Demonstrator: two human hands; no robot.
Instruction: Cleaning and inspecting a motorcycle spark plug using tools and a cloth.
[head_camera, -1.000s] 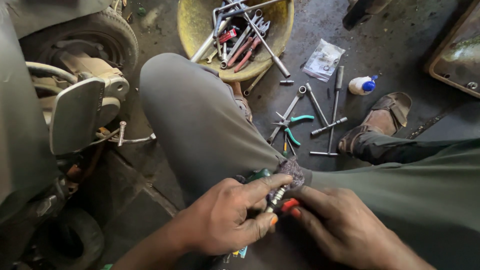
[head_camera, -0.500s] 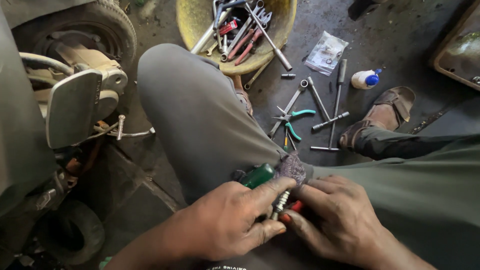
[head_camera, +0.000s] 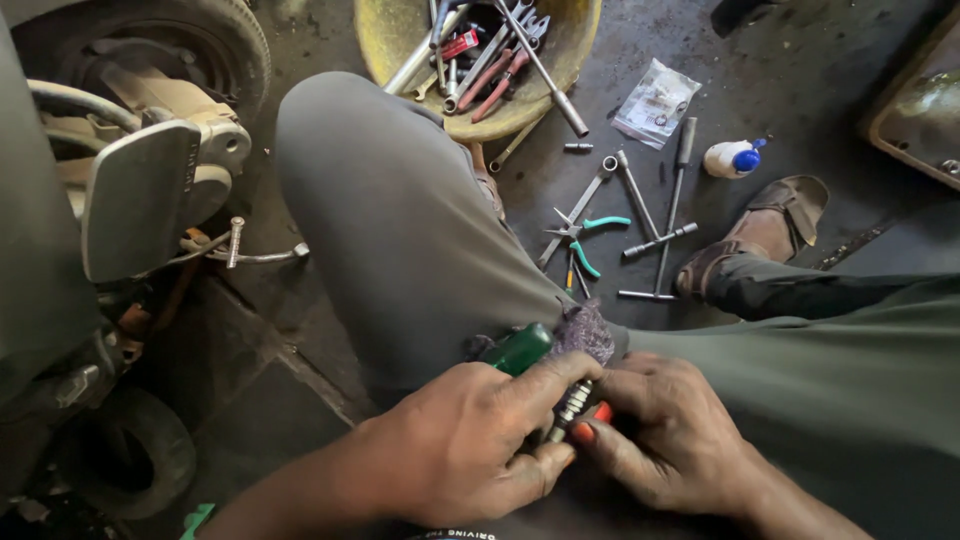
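Both hands meet over my lap at the bottom centre. My left hand (head_camera: 455, 455) grips a tool with a green handle (head_camera: 518, 348). A small ribbed metal part (head_camera: 573, 405) with an orange piece (head_camera: 592, 423) sits between the two hands. My right hand (head_camera: 668, 445) pinches that metal part from the right with its fingertips. A dark purple rag (head_camera: 582, 332) lies on my grey trouser leg (head_camera: 400, 230), just above the hands. Most of what the hands hold is hidden by the fingers.
A yellow basin (head_camera: 480, 60) of wrenches and several other tools stands at the top. Teal-handled pliers (head_camera: 585, 240), socket wrenches (head_camera: 660, 240), a plastic packet (head_camera: 655, 100) and a small white bottle (head_camera: 730, 158) lie on the dark floor. A scooter wheel (head_camera: 200, 40) and footrest (head_camera: 135, 195) are at left. My sandalled foot (head_camera: 760, 232) is at right.
The green handle has come into plainer view above my left hand. Both hands have stayed together on the small metal part, shifting only slightly.
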